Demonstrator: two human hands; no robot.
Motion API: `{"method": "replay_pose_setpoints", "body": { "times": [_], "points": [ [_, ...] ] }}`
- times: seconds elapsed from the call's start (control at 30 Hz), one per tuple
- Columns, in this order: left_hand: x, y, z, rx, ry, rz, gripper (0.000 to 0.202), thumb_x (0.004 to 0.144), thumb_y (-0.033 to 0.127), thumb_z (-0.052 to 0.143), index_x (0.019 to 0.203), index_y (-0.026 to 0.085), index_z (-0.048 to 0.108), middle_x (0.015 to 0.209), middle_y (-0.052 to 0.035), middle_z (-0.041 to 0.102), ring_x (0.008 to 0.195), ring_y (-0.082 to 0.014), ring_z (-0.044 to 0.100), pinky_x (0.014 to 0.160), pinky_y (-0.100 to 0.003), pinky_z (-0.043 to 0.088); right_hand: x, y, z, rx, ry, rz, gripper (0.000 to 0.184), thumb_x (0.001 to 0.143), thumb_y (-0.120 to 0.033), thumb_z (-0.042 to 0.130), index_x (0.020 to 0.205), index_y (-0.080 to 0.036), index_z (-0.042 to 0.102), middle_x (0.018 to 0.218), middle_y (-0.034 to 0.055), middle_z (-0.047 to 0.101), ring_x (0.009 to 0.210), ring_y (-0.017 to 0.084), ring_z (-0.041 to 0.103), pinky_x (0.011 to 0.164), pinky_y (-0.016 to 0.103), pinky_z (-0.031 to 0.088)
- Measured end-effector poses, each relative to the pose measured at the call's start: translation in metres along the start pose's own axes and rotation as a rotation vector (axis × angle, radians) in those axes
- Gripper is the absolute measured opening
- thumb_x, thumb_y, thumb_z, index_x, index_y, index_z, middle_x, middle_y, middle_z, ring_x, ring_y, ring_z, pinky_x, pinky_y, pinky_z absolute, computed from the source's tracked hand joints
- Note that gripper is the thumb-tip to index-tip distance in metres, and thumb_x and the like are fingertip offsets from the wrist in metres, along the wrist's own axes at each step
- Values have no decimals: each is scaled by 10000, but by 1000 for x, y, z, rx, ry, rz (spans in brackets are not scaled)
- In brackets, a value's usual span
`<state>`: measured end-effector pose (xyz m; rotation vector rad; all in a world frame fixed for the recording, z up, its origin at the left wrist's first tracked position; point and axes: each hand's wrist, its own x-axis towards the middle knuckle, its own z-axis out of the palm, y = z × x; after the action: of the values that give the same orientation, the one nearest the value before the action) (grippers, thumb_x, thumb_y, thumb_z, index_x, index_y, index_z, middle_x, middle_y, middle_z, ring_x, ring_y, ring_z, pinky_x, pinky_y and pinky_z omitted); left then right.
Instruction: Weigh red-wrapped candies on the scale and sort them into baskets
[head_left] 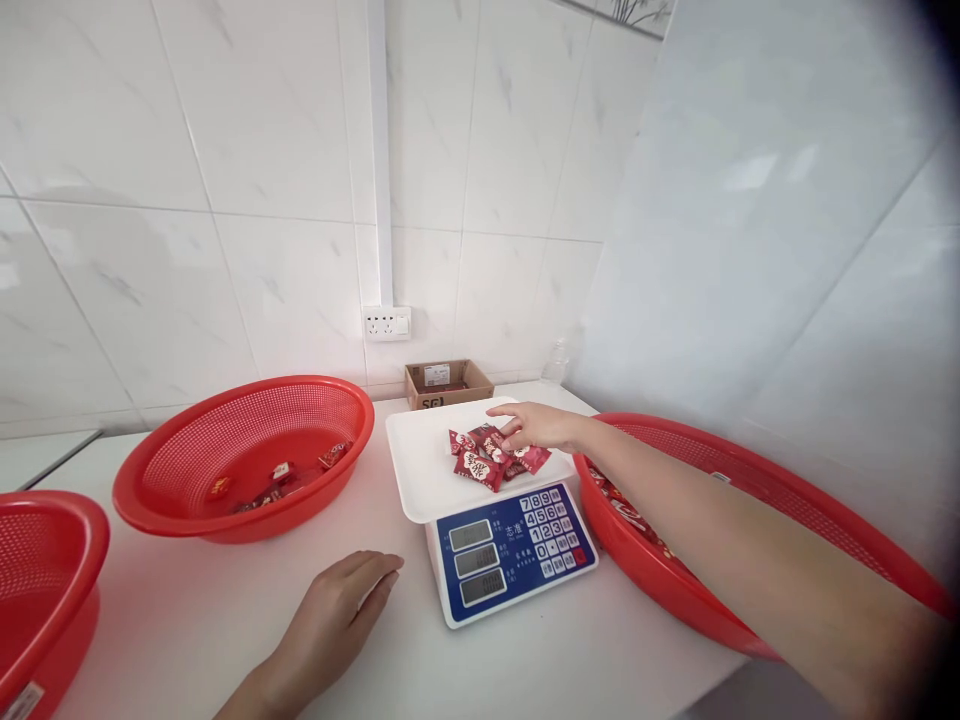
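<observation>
Several small red candy packets (480, 466) with white printing lie in a loose pile on the white tray (420, 480) of a digital scale. My right hand (544, 427) reaches across from the right, its index finger stretched out and its lower fingers at the packets; no packet is lifted. Below the tray, the scale's blue panel (517, 560) carries number keys and three small displays. My left hand (337, 610) rests on the white table to the left of the scale, fingers loosely extended, with a gap by the thumb and nothing held.
A large red basket (750, 460) with packets stands at right, partly behind my forearm. Another red basket (161, 500) with a few packets sits at left, and a third red basket (52, 540) at the near left edge. A cardboard box (450, 385) stands behind the scale.
</observation>
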<state>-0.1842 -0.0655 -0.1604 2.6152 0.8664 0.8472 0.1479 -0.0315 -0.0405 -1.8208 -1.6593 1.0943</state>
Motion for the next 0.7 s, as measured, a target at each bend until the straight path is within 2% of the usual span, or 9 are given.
{"method": "replay_pose_setpoints", "body": {
  "times": [0.13,0.27,0.43,0.7],
  "points": [
    [0,0,-1,-9,-5,0,243,899,281,383,991,240,604,918,-37,682,809,-148,647,696,-210,519,0,8,-6,-77,77,-33,645,708,-127,638,1313,-159,414,1067,104,642,815,142,626,654,213,489],
    [0,0,-1,-10,0,0,241,897,278,385,993,242,603,912,-38,684,798,-150,649,693,-215,521,-4,14,-11,-152,245,-40,477,782,-151,538,1255,-154,474,980,90,674,793,157,621,563,205,473],
    [0,0,-1,2,11,3,238,894,272,390,987,242,607,909,-31,685,792,-146,650,680,-207,521,-18,27,-24,-314,473,23,385,829,-178,462,1207,-126,514,909,96,684,796,171,630,692,253,476],
    [0,-3,2,8,-16,10,246,903,275,378,1001,214,596,910,-41,676,806,-148,635,698,-235,511,-74,46,-30,-488,658,134,370,841,-282,443,1182,-169,535,1078,88,637,928,198,602,834,276,412]
  ]
}}
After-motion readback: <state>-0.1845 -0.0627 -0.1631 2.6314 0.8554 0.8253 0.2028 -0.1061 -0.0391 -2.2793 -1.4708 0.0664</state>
